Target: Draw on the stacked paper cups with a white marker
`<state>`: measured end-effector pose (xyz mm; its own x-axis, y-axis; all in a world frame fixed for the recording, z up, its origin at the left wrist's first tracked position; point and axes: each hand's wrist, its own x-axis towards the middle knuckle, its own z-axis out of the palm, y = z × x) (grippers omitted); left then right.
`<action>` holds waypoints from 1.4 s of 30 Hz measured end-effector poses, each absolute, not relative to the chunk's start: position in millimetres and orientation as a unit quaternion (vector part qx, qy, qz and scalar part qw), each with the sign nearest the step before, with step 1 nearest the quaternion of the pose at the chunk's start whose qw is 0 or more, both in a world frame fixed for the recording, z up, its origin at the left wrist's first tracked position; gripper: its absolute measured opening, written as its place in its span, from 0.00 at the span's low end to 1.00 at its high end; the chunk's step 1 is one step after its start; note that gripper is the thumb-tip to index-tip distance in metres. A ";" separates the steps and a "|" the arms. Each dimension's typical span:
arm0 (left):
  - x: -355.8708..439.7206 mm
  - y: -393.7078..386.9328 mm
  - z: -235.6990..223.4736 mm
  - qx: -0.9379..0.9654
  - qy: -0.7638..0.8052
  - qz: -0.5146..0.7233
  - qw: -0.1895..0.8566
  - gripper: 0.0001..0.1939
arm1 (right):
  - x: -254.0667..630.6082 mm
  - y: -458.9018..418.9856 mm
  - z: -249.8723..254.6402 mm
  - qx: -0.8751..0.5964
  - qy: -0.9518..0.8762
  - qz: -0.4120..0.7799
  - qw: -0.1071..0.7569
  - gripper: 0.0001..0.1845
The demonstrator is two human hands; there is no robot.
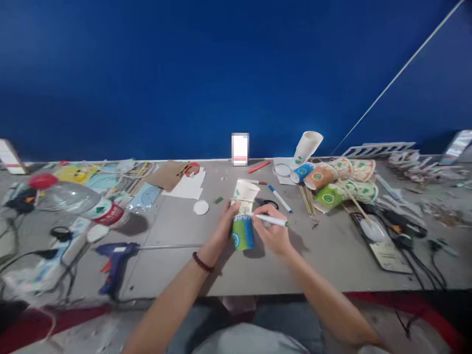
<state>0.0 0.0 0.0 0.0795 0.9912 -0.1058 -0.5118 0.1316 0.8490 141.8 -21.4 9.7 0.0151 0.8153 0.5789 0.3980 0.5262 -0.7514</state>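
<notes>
Toward nine o'clock, the glue gun (pixel 120 251) points a long stick (pixel 165 247) toward your left wrist, so a sideways swing could knock it. Your left hand (pixel 223 222) is clamped around the paper cups (pixel 242 234), mid-counter (pixel 158 275); squeezing hard could dent them. Your right hand (pixel 273 237) pinches a marker (pixel 271 220) beside them; slipping could leave stray ink. At two o'clock, an elbow nudge could roll the cup pile (pixel 319 176).

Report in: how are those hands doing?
Left hand holding paper cups, end to end. Right hand gripping white marker, tip close. Blue-and-white pen lying beyond, apart from cups.
</notes>
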 end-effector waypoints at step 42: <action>-3.3 4.0 -9.1 0.353 0.370 0.561 0.651 0.15 | 138.1 -24.9 10.6 -0.463 -0.646 0.209 0.570 0.02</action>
<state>-3.3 4.0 -9.1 0.0974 0.9915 -0.0863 -0.4686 0.1221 0.8749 138.1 -24.9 10.6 0.0786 0.8364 0.5424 0.3605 0.4834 -0.7977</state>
